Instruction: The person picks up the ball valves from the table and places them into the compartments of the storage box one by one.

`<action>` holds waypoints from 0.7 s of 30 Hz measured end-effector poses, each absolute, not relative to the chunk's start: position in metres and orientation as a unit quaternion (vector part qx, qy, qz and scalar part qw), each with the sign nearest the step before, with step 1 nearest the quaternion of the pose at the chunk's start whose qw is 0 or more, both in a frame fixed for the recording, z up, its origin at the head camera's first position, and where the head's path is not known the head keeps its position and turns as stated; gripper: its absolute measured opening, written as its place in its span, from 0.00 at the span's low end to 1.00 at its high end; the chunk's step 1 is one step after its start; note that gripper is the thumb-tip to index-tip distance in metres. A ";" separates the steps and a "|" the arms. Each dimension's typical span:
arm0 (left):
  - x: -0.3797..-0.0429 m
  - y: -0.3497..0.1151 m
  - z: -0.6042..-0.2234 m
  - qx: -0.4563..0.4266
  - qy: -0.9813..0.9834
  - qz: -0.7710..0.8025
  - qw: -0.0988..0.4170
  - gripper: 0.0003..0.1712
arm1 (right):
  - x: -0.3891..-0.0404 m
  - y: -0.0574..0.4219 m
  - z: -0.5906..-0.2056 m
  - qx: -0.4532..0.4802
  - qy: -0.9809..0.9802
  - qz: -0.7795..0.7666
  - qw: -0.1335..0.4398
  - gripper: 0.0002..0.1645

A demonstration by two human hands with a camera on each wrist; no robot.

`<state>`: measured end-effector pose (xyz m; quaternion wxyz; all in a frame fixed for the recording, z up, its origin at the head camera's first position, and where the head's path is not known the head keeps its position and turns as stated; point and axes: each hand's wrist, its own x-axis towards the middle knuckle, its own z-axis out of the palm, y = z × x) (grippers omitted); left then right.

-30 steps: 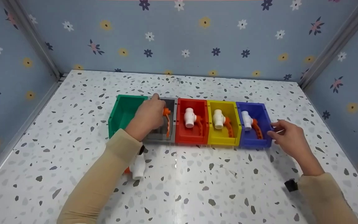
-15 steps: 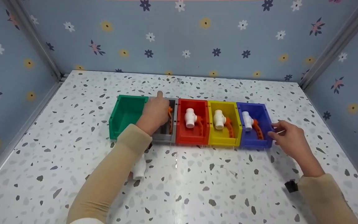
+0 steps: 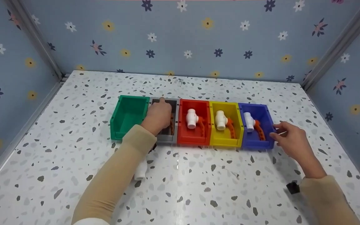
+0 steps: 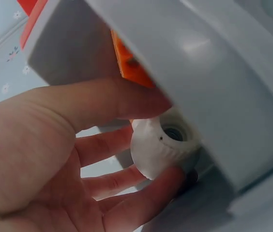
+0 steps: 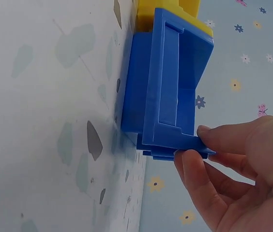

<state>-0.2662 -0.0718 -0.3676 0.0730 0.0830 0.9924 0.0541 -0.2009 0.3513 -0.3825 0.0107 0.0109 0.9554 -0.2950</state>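
Observation:
My left hand (image 3: 158, 115) reaches into the grey bin (image 3: 174, 137), covering most of what lies there in the head view. In the left wrist view its thumb and fingers grip a white ball valve (image 4: 148, 152) whose orange handle (image 4: 132, 72) lies inside the bin. At the row's right end, my right hand (image 3: 292, 139) pinches the side wall of the blue bin (image 3: 256, 144) between thumb and fingers; the right wrist view shows this grip on the blue rim (image 5: 175, 137).
Red (image 3: 192, 140), yellow (image 3: 224, 142) and blue bins each hold a white valve with an orange handle. A green bin (image 3: 125, 122) ends the row at left. Another white valve (image 3: 141, 171) lies on the speckled table, partly behind the left sleeve. Flowered walls surround the table.
My left hand has moved right and lower into the grey bin with the ball valve, whose orange handle is now mostly hidden. The right hand stays at the blue bin.

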 end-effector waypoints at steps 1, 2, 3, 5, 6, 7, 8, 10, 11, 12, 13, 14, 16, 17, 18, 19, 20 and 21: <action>-0.266 -0.072 -0.369 0.086 0.992 0.053 0.073 0.21 | -0.201 0.351 -0.382 0.011 0.956 -0.294 0.011 0.24; -0.266 -0.072 -0.370 0.088 0.992 0.051 0.074 0.20 | -0.201 0.351 -0.382 0.011 0.955 -0.295 0.012 0.24; -0.266 -0.072 -0.370 0.091 0.992 0.044 0.076 0.19 | -0.201 0.351 -0.382 0.011 0.955 -0.296 0.013 0.24; -0.266 -0.071 -0.371 0.098 0.991 0.027 0.082 0.19 | -0.201 0.351 -0.382 0.010 0.955 -0.295 0.014 0.24; -0.266 -0.071 -0.370 0.100 0.991 0.019 0.086 0.19 | -0.201 0.351 -0.381 0.010 0.955 -0.295 0.014 0.24; -0.266 -0.070 -0.370 0.101 0.991 0.012 0.092 0.19 | -0.201 0.351 -0.381 0.009 0.955 -0.295 0.015 0.24; -0.266 -0.070 -0.369 0.102 0.990 0.006 0.098 0.19 | -0.201 0.351 -0.381 0.008 0.955 -0.295 0.015 0.24; -0.266 -0.069 -0.367 0.103 0.989 -0.001 0.109 0.20 | -0.201 0.351 -0.381 0.009 0.955 -0.295 0.014 0.24; -0.266 -0.068 -0.366 0.103 0.988 -0.002 0.112 0.21 | -0.201 0.352 -0.381 0.009 0.955 -0.295 0.014 0.24; -0.265 -0.068 -0.365 0.103 0.988 -0.002 0.116 0.21 | -0.200 0.352 -0.381 0.010 0.955 -0.296 0.013 0.24; -0.265 -0.068 -0.364 0.104 0.987 -0.004 0.120 0.21 | -0.200 0.352 -0.381 0.009 0.955 -0.296 0.011 0.24; -0.265 -0.068 -0.363 0.106 0.987 -0.006 0.123 0.21 | -0.200 0.352 -0.382 0.007 0.956 -0.294 0.009 0.24; -0.264 -0.068 -0.362 0.108 0.986 -0.009 0.129 0.21 | -0.199 0.352 -0.382 0.006 0.956 -0.293 0.007 0.24; -0.263 -0.068 -0.361 0.108 0.985 -0.009 0.132 0.21 | -0.199 0.352 -0.382 0.004 0.957 -0.291 0.007 0.24; -0.263 -0.068 -0.360 0.107 0.985 -0.008 0.135 0.21 | -0.199 0.352 -0.382 0.004 0.957 -0.291 0.007 0.25; -0.263 -0.068 -0.360 0.106 0.984 -0.007 0.139 0.21 | -0.199 0.351 -0.382 0.004 0.957 -0.289 0.008 0.25; -0.263 -0.068 -0.360 0.104 0.984 -0.004 0.142 0.22 | -0.199 0.351 -0.382 0.006 0.957 -0.289 0.010 0.25; -0.263 -0.068 -0.360 0.101 0.984 -0.001 0.147 0.23 | -0.199 0.351 -0.382 0.007 0.957 -0.290 0.011 0.25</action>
